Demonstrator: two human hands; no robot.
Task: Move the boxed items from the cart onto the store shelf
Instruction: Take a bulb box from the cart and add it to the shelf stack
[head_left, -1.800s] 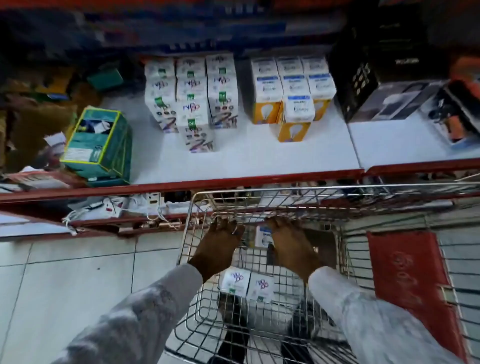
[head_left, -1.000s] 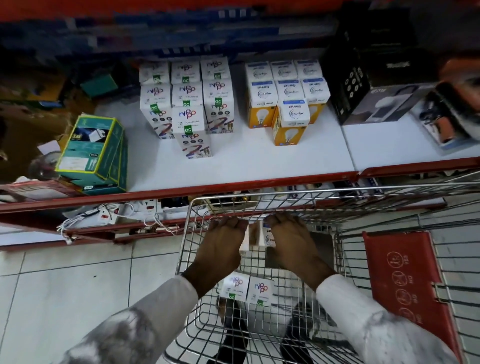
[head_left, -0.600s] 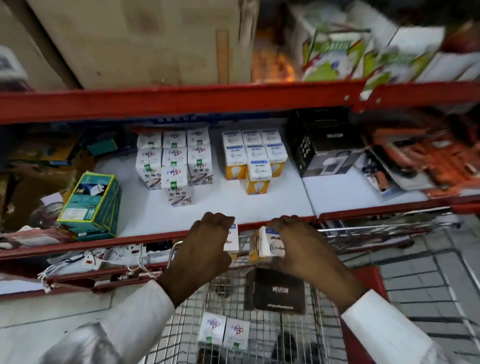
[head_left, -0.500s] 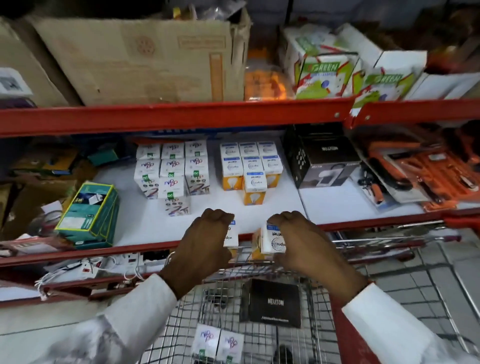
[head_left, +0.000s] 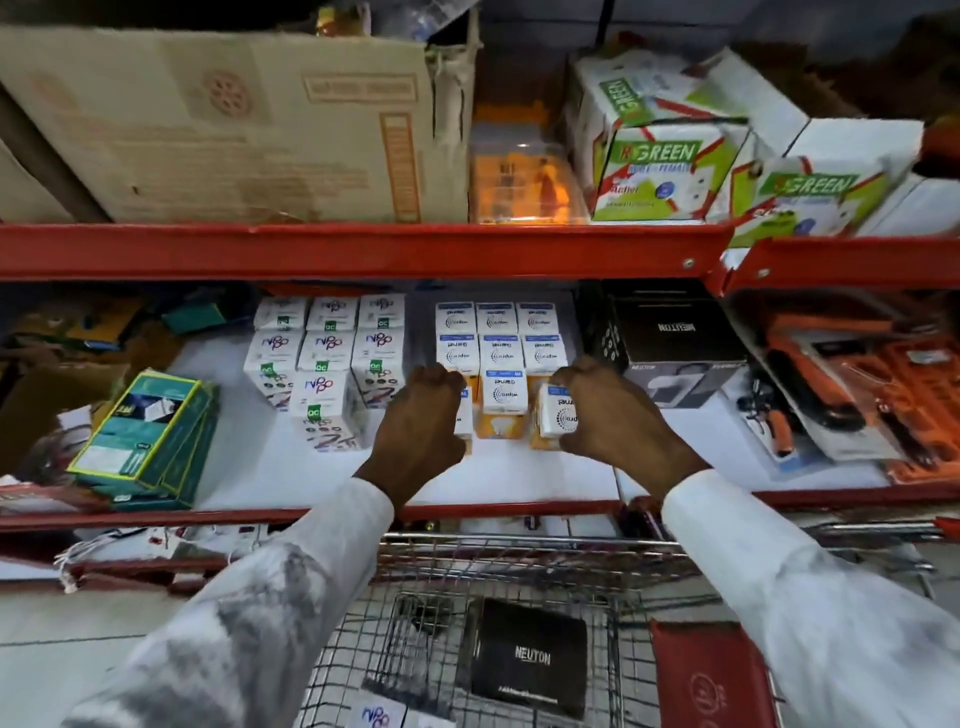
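Holding one small white-and-orange bulb box apiece, both hands are over the white shelf (head_left: 519, 478). Left hand (head_left: 423, 421) fingers curled tight around a box (head_left: 464, 415), mostly hidden behind the knuckles. Right hand (head_left: 605, 410) fingers wrapped on a second box (head_left: 558, 415), blue-logo face showing. Can't tell whether either box touches the shelf surface.

Between the hands: a front bulb box (head_left: 503, 402) standing upright, with the rest of that stack (head_left: 496, 335) in rows behind it. Just left: stack of white boxes with green labels (head_left: 327, 358), its front box close beside the left wrist. Just right: black Neuton carton (head_left: 670, 348), near the right hand's knuckles. Far left, green boxes (head_left: 148, 441) lying tilted. Far right, orange tool packs (head_left: 852, 395).

Red upper shelf rail (head_left: 363, 249) overhangs the slot; cardboard carton (head_left: 234, 124) and green-print boxes (head_left: 660, 150) sit on it.

Cart (head_left: 519, 561) below, against the shelf edge; inside are a flat black Neuton box (head_left: 527, 657) and white boxes (head_left: 384, 714) at the frame bottom.
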